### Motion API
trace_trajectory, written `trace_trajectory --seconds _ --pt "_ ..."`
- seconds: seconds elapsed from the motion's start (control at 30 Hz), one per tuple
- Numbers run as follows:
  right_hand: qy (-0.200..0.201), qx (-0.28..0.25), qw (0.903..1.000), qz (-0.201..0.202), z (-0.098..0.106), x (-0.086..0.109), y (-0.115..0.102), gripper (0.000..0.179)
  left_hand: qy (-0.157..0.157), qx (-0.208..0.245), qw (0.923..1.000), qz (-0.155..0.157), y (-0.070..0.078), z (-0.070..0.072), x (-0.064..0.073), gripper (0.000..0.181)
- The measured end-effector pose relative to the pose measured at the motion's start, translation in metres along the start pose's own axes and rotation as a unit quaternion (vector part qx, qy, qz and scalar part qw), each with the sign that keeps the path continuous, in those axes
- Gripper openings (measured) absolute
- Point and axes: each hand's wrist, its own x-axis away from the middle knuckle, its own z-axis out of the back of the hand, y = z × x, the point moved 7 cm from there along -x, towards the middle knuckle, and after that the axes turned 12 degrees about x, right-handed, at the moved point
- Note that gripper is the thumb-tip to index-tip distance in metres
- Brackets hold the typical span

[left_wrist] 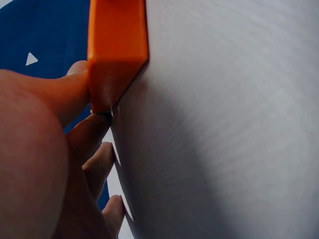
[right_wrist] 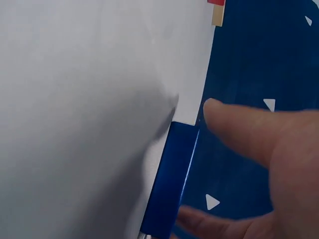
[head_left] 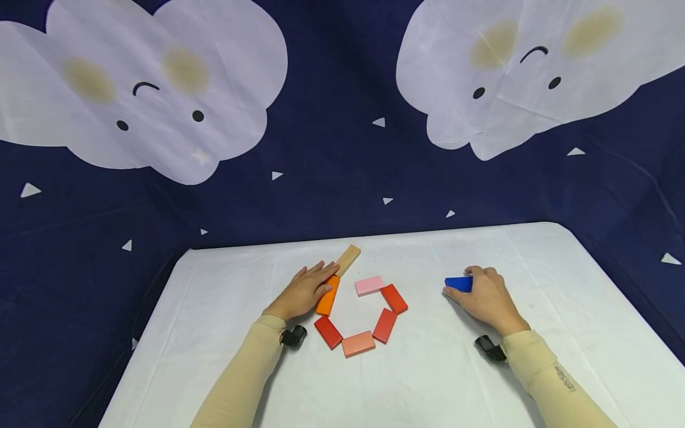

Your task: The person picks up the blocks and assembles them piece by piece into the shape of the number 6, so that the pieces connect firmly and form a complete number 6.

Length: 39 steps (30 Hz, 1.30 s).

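My left hand (head_left: 305, 290) lies over an orange block (head_left: 328, 295), fingers stretched out to where a plain wooden block (head_left: 349, 260) meets it. In the left wrist view the thumb touches the side of the orange block (left_wrist: 118, 35), with the other fingers spread beyond its end. At the right, my right hand (head_left: 488, 297) is spread around a blue block (head_left: 455, 284) lying on the table. The right wrist view has the thumb held straight, apart from the blue block (right_wrist: 172, 174), while fingers reach behind its far end. Part of the blue block is hidden under the hand.
A curved row continues from the orange block: a red block (head_left: 328, 331), a salmon block (head_left: 358, 344), two more red blocks (head_left: 385, 325) and a pink block (head_left: 369, 286). They lie flat on a white tablecloth (head_left: 428, 380). A dark blue cloth (head_left: 332, 196) hangs behind the table.
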Motion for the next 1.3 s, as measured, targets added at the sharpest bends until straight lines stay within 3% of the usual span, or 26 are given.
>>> trace_trajectory --seconds 0.13,0.67,1.3 --pt "-0.004 0.011 0.9999 -0.012 -0.001 0.001 0.000 0.082 0.001 0.000 1.0000 0.002 0.000 0.000 0.000 0.053" --pt "0.022 0.004 0.9997 0.005 0.008 0.000 -0.002 0.073 -0.003 0.002 1.0000 0.004 0.002 0.001 0.001 0.053" --pt "0.052 -0.030 0.9972 0.045 0.019 0.006 -0.029 0.068 -0.004 0.002 0.9999 0.009 0.001 0.001 0.000 0.053"
